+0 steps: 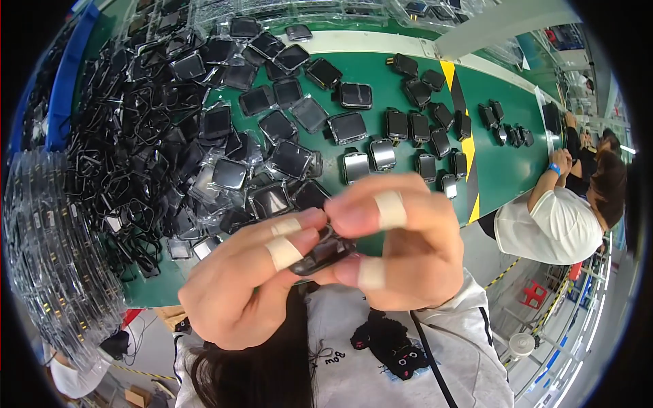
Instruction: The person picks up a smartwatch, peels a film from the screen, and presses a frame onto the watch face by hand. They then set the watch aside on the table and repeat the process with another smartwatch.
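Close in front of my chest, both my hands pinch a small black smartwatch case (pixel 325 254), tilted and partly hidden by the fingers. My left hand (pixel 235 289) grips its left end between fingertips and thumb. From the other side, the closed fingers of my right hand (pixel 425 251) hold its upper edge and right end. Pale tape wraps several fingers on each hand. Just beyond them lie black rounded-square watch screens (pixel 291 160), many in clear film. Thin black frames (pixel 129 143) are heaped to the left. Thicker dark watch bodies (pixel 397 124) stand in loose rows at the right.
The green bench (pixel 381 75) has a yellow-and-black tape strip (pixel 469 166) across it. Stacked clear trays (pixel 58 251) and a blue bin (pixel 71 75) border the left side. A white post (pixel 503 27) rises at the back. Another person (pixel 554 224) sits farther right.
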The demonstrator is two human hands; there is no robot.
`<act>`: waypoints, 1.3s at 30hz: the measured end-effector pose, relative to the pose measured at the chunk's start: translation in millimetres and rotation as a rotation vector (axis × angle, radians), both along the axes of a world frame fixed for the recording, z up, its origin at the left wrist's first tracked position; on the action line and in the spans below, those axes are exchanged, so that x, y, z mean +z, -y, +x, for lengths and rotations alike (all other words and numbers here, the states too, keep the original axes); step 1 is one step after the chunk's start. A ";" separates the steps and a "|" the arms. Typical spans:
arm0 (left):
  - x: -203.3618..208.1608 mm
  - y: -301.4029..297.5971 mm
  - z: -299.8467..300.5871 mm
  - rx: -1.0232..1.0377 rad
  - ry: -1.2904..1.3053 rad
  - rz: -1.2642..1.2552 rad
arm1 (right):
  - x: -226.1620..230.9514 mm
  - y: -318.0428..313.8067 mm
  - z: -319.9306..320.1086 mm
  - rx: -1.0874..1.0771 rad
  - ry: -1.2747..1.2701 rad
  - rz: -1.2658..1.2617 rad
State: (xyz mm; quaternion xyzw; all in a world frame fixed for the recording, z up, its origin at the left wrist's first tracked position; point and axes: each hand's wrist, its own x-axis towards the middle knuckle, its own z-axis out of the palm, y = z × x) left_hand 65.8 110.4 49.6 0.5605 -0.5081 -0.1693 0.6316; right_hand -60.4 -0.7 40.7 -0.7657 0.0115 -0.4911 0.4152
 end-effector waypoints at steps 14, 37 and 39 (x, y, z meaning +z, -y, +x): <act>0.3 5.8 -3.9 -0.011 -0.026 -0.054 | 4.5 3.6 -4.0 0.117 -0.059 0.095; -18.5 -30.0 1.3 0.120 0.109 -0.440 | 34.8 -47.4 8.9 -0.086 0.190 -0.056; -20.2 -30.9 5.9 0.069 0.084 -0.409 | 29.7 -52.2 11.4 -0.088 0.233 0.016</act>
